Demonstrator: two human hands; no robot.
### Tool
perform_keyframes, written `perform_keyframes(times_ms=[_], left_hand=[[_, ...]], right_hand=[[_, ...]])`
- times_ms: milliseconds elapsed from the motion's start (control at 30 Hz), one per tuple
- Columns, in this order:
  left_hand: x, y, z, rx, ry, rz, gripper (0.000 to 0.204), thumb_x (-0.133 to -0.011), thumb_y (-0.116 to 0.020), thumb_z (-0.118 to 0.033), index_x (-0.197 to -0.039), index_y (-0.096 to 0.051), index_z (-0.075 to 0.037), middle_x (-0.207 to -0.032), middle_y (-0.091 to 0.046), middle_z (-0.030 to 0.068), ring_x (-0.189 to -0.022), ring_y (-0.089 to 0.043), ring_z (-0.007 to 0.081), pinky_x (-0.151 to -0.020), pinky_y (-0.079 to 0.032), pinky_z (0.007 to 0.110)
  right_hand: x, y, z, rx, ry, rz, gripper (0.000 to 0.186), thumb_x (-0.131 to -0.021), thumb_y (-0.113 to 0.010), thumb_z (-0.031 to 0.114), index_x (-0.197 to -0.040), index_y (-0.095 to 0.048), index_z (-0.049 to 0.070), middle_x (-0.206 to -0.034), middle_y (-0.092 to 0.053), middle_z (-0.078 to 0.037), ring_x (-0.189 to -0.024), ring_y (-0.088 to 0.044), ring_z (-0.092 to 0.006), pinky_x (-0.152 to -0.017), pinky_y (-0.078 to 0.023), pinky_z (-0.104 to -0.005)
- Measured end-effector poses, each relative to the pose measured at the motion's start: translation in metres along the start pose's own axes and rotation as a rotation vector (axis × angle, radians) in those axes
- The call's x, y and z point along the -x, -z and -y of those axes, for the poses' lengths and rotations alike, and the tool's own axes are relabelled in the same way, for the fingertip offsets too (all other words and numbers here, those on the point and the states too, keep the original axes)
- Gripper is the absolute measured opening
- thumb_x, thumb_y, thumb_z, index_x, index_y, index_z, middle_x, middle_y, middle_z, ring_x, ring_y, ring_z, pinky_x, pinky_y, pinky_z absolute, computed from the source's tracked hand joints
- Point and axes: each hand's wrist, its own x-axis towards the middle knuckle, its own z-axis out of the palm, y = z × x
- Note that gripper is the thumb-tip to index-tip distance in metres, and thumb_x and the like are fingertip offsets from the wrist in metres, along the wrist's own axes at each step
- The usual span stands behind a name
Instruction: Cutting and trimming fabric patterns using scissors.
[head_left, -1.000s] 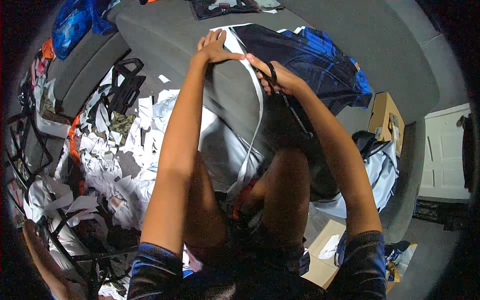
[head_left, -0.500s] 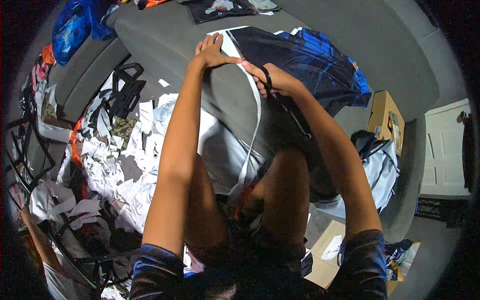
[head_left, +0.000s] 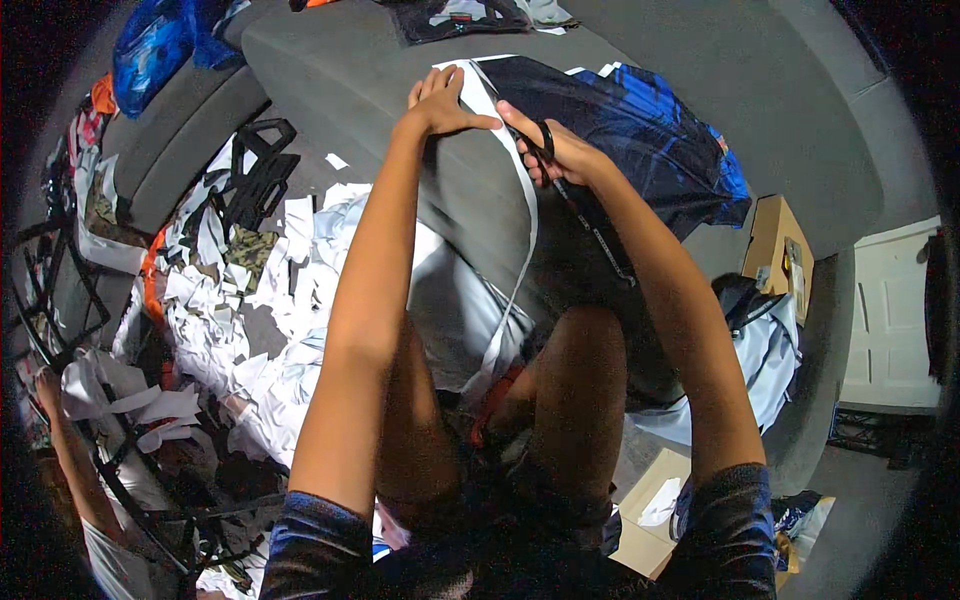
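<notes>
Right now I'm mid-cut: my right hand point(head_left: 562, 152) has its fingers clamped through the loops of the black-handled scissors point(head_left: 545, 150), slicing a long white strip point(head_left: 520, 250) off the dark blue-and-black printed fabric sheet point(head_left: 640, 140) at upper centre. My left hand point(head_left: 443, 100) presses flat on the strip's top end, fingers together. Next, I reckon, another steady snip upward. Limp white offcuts point(head_left: 250, 290) litter the left.

Short dark-blue patterned sleeves on both upper arms; forearms bare; knees bare; no gloves, no rings seen.
</notes>
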Motion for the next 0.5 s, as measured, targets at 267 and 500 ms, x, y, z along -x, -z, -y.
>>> perform_keyframes(times_ms=[267,500], left_hand=[[0.0008,0.0015,-0.0013,0.024,0.005,0.011,0.13,-0.046,-0.057,-0.085,-0.142,-0.021,-0.005,-0.149,-0.02,0.0079,-0.139,-0.012,0.0248,-0.11,-0.011,0.042],[0.0012,-0.0007,0.0,0.033,-0.017,-0.01,0.129,-0.047,-0.057,-0.084,-0.142,-0.021,-0.005,-0.149,-0.02,0.0079,-0.139,-0.012,0.0252,-0.11,-0.011,0.043]], right_hand=[[-0.0007,0.0034,-0.0001,-0.009,-0.016,0.056,0.064,-0.07,-0.053,0.074,-0.064,-0.046,0.01,-0.05,-0.046,-0.002,-0.041,-0.045,-0.0106,-0.036,-0.034,-0.0215],[-0.0011,0.0009,-0.0008,0.052,0.014,-0.006,0.064,-0.071,-0.049,0.076,-0.059,-0.045,0.013,-0.047,-0.046,0.001,-0.035,-0.04,-0.0073,-0.031,-0.027,-0.0189]])
